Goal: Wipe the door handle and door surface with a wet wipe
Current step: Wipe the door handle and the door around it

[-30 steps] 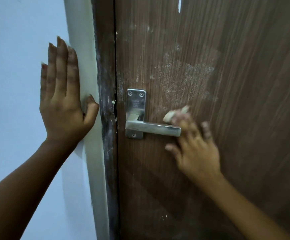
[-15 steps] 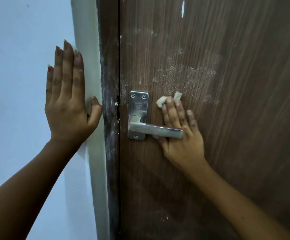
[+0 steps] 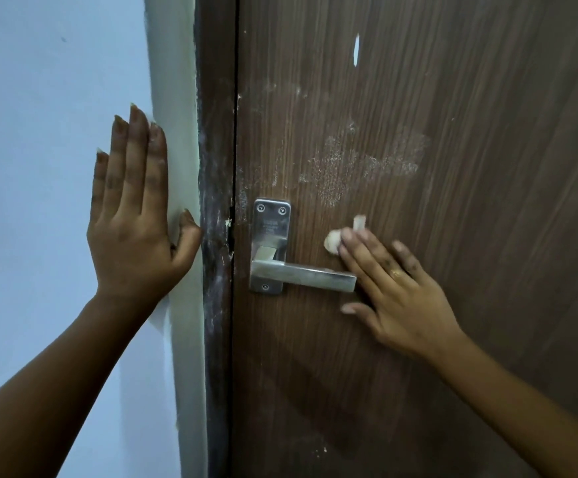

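Note:
A brown wood-grain door point(image 3: 453, 339) fills the right of the view, with a whitish smear above the handle. A steel lever door handle point(image 3: 315, 276) on a steel plate sits near the door's left edge. My right hand point(image 3: 394, 291) lies flat on the door just right of the lever's end and presses a small crumpled white wet wipe point(image 3: 335, 241) under its fingertips. The wipe sticks out above the lever. My left hand point(image 3: 135, 219) rests flat and open on the pale wall by the frame, holding nothing.
A dark, scuffed door frame point(image 3: 215, 236) runs top to bottom between the pale blue wall point(image 3: 39, 132) and the door. A small white chip point(image 3: 356, 50) marks the door high up.
My right hand with the wipe has slid right, from over the lever beside the plate to past the lever's end. The left hand has stayed on the wall.

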Action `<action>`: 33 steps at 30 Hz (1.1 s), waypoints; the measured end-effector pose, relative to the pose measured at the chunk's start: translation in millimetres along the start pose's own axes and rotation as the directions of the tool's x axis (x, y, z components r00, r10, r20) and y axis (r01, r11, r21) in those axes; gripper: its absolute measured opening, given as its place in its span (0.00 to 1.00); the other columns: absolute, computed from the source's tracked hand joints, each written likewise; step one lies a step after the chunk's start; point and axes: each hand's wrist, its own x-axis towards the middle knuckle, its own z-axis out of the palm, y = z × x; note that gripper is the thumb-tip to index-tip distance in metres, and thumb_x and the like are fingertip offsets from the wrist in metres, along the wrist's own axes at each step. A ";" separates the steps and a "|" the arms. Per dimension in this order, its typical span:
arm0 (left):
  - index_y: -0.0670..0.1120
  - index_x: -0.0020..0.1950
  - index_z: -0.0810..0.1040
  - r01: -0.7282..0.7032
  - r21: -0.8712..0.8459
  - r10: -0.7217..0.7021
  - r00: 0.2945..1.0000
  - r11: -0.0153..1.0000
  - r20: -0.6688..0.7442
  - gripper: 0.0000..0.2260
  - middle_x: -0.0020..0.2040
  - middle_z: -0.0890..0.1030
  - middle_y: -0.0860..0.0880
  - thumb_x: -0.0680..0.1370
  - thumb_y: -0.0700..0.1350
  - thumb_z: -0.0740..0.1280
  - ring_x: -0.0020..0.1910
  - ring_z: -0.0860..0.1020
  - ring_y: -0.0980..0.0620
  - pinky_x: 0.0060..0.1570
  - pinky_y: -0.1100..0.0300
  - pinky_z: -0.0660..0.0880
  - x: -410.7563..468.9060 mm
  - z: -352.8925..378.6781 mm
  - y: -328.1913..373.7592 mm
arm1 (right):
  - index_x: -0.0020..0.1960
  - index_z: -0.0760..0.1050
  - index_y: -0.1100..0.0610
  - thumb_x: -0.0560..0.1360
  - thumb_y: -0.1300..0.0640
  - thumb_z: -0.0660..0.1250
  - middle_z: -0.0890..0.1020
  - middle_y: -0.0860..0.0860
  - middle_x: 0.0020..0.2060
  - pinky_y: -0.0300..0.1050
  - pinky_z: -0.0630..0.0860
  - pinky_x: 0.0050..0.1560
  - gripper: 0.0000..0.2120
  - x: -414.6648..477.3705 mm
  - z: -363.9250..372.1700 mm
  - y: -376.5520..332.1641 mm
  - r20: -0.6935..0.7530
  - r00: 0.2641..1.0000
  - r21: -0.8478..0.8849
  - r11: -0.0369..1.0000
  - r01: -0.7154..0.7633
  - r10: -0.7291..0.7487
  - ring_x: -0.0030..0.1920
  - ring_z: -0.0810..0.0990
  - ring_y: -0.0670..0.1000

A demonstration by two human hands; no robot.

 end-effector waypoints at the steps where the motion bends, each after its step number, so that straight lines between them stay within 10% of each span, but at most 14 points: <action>1: 0.37 0.76 0.55 0.000 0.002 0.000 1.000 1.000 -0.002 0.32 0.75 0.58 0.35 0.74 0.45 0.58 0.76 0.52 0.46 0.77 0.54 0.47 -0.4 0.5 -0.6 | 0.75 0.50 0.57 0.79 0.40 0.44 0.55 0.52 0.74 0.48 0.41 0.74 0.31 -9.9 0.0 9.7 0.012 1.000 -0.016 1.000 0.011 -0.011 0.74 0.52 0.50; 6: 0.39 0.77 0.53 -0.003 0.001 0.003 1.000 1.000 0.004 0.32 0.76 0.58 0.36 0.75 0.46 0.58 0.77 0.50 0.49 0.77 0.55 0.46 -0.8 1.6 -2.9 | 0.75 0.45 0.59 0.78 0.40 0.41 0.45 0.50 0.74 0.51 0.33 0.73 0.32 24.9 -12.1 44.6 -0.073 0.906 0.123 0.905 -0.407 0.417 0.75 0.44 0.51; 12: 0.38 0.77 0.53 -0.003 0.006 0.003 1.000 1.000 0.010 0.32 0.76 0.57 0.36 0.74 0.45 0.58 0.77 0.48 0.50 0.77 0.55 0.45 -1.1 0.8 -2.1 | 0.75 0.50 0.56 0.79 0.41 0.43 0.55 0.51 0.74 0.50 0.43 0.73 0.29 -10.4 -3.5 20.5 0.044 0.990 0.018 0.991 0.131 -0.131 0.74 0.52 0.50; 18: 0.39 0.77 0.52 -0.007 0.008 0.007 1.000 1.000 0.014 0.32 0.76 0.56 0.38 0.75 0.46 0.57 0.77 0.47 0.51 0.77 0.55 0.45 -1.4 2.4 -3.6 | 0.76 0.47 0.59 0.78 0.41 0.42 0.46 0.50 0.74 0.51 0.34 0.72 0.32 43.6 -26.1 64.3 -0.087 0.907 0.130 0.907 -0.401 0.413 0.75 0.45 0.51; 24: 0.39 0.77 0.51 -0.011 0.010 0.011 1.000 1.000 0.006 0.33 0.76 0.56 0.39 0.75 0.46 0.57 0.78 0.47 0.51 0.77 0.54 0.45 -1.8 2.6 -4.1 | 0.75 0.51 0.57 0.80 0.46 0.44 0.53 0.52 0.75 0.47 0.45 0.73 0.27 18.2 -20.4 26.9 0.026 0.982 0.032 0.982 0.184 -0.185 0.75 0.50 0.50; 30: 0.40 0.77 0.51 -0.013 0.006 0.013 1.000 1.000 0.005 0.32 0.77 0.55 0.41 0.75 0.47 0.57 0.78 0.47 0.50 0.77 0.54 0.46 -2.0 4.1 -5.2 | 0.76 0.49 0.58 0.80 0.46 0.43 0.52 0.53 0.75 0.49 0.39 0.73 0.28 68.3 -44.1 71.1 -0.116 0.963 0.020 0.969 -0.245 0.245 0.75 0.49 0.51; 33: 0.40 0.78 0.51 -0.009 0.009 0.009 1.000 1.000 0.007 0.32 0.77 0.55 0.41 0.75 0.47 0.57 0.78 0.48 0.50 0.77 0.54 0.46 -1.4 3.5 -5.5 | 0.75 0.51 0.59 0.80 0.47 0.46 0.55 0.55 0.75 0.49 0.44 0.74 0.27 78.4 -40.3 33.3 -0.087 0.996 0.035 0.999 0.022 -0.019 0.75 0.50 0.52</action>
